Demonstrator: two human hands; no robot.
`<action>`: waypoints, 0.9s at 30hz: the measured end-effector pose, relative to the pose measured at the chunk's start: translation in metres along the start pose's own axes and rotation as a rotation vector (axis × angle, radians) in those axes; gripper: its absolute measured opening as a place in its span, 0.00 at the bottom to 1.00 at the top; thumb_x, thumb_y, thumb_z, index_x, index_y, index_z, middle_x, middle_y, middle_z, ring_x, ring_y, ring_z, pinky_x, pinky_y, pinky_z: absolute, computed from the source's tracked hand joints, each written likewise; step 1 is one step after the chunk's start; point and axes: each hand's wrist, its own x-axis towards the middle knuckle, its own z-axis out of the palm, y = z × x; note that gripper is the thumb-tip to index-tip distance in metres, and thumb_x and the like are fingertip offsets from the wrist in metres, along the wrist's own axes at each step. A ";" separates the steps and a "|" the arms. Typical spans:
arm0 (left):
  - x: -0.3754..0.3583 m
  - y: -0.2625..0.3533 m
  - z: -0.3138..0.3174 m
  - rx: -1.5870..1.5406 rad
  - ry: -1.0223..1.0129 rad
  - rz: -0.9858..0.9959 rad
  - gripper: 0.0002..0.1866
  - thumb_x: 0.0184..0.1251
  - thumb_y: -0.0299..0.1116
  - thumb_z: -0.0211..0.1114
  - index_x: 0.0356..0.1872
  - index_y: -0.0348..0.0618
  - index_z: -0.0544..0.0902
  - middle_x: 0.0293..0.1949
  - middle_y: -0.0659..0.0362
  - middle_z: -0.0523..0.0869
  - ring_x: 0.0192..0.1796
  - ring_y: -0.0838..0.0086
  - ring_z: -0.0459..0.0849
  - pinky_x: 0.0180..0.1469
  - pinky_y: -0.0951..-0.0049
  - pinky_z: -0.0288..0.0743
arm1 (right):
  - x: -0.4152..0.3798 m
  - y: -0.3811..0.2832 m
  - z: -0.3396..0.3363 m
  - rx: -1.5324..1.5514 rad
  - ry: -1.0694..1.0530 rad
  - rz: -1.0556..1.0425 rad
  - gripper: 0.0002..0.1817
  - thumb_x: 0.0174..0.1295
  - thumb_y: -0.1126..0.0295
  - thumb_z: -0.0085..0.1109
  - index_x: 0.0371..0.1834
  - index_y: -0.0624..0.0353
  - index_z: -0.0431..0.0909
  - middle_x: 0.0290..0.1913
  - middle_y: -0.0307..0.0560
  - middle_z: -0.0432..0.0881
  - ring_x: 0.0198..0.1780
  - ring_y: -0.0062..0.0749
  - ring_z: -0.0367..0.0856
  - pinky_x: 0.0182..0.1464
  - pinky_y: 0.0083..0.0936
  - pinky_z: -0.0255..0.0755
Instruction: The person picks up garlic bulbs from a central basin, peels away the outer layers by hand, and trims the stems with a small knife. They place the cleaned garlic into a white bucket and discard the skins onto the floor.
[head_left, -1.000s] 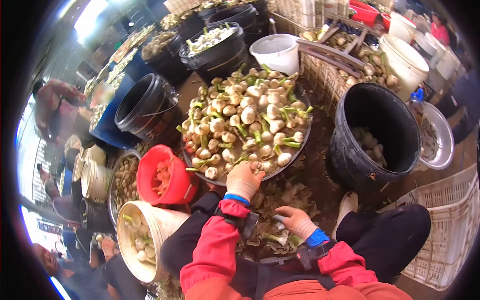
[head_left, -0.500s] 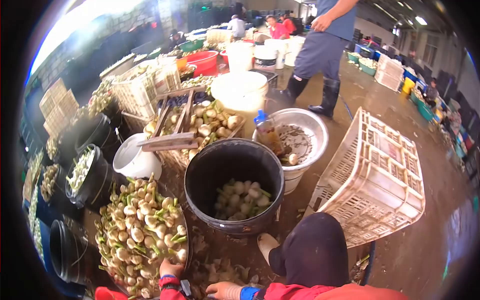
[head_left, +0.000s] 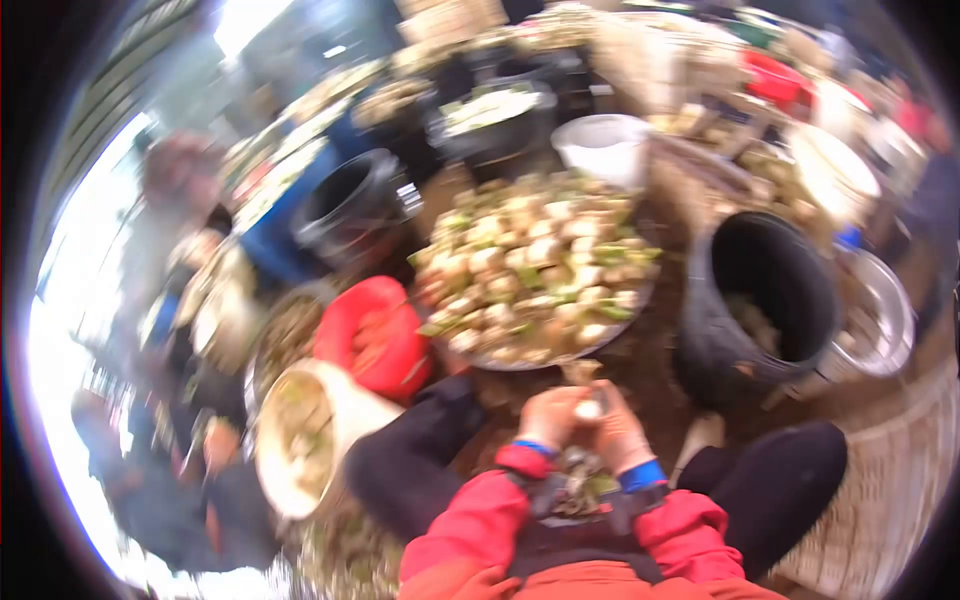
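Observation:
My left hand is closed around a pale garlic bulb, in front of my body. My right hand is closed too, its fingers meeting the left at the bulb; a small dark-grey shape shows at its fingertips, too blurred to make out. Just beyond both hands lies a wide round tray heaped with garlic bulbs that have green stem ends. Trimmings lie beneath my wrists, between my knees.
A black bucket with bulbs inside stands right of the heap. To the left are a red basin and a tilted cream bucket. Behind the heap are a white bucket and black tubs. A crate stands at right.
The view has swung left and down. My left hand has left the heap with a garlic bulb, and both hands have come together in front of me.

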 end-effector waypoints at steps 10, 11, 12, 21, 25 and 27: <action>0.012 0.089 -0.022 0.323 0.175 0.335 0.11 0.63 0.37 0.61 0.30 0.40 0.83 0.26 0.52 0.84 0.31 0.64 0.84 0.34 0.69 0.75 | -0.027 -0.014 0.010 -0.278 -0.077 -0.066 0.27 0.52 0.49 0.66 0.46 0.57 0.73 0.38 0.42 0.79 0.36 0.33 0.79 0.35 0.29 0.76; 0.014 0.091 -0.028 -0.014 0.111 0.235 0.10 0.64 0.36 0.61 0.31 0.40 0.82 0.27 0.55 0.84 0.31 0.68 0.83 0.34 0.72 0.75 | -0.028 -0.016 0.011 -0.272 -0.075 -0.062 0.23 0.55 0.53 0.64 0.47 0.56 0.74 0.37 0.40 0.78 0.36 0.30 0.79 0.35 0.30 0.76; 0.018 0.093 -0.036 -0.341 0.051 0.119 0.10 0.66 0.36 0.60 0.32 0.39 0.82 0.28 0.58 0.85 0.30 0.72 0.83 0.33 0.75 0.75 | -0.027 -0.017 0.006 -0.264 -0.078 -0.051 0.19 0.58 0.56 0.63 0.48 0.54 0.75 0.36 0.38 0.78 0.36 0.27 0.78 0.35 0.30 0.76; 0.057 -0.054 -0.030 0.002 -0.632 0.030 0.24 0.56 0.51 0.65 0.46 0.42 0.80 0.39 0.57 0.85 0.40 0.65 0.84 0.45 0.61 0.78 | 0.003 -0.021 -0.056 -0.253 0.449 -0.116 0.14 0.57 0.57 0.63 0.37 0.53 0.73 0.24 0.42 0.77 0.23 0.35 0.78 0.21 0.30 0.73; 0.012 -0.008 0.000 0.993 -0.855 -0.172 0.44 0.42 0.62 0.67 0.60 0.45 0.72 0.52 0.48 0.80 0.52 0.56 0.80 0.53 0.62 0.73 | 0.012 -0.018 -0.080 -0.207 0.530 -0.261 0.13 0.56 0.55 0.63 0.34 0.51 0.74 0.23 0.40 0.77 0.22 0.33 0.77 0.20 0.29 0.70; 0.012 -0.004 0.009 0.874 -0.529 0.083 0.42 0.38 0.63 0.69 0.52 0.43 0.75 0.46 0.46 0.81 0.48 0.54 0.81 0.49 0.56 0.74 | 0.013 -0.019 -0.079 -0.186 0.500 -0.251 0.12 0.58 0.57 0.60 0.38 0.51 0.75 0.25 0.39 0.77 0.23 0.30 0.76 0.22 0.26 0.71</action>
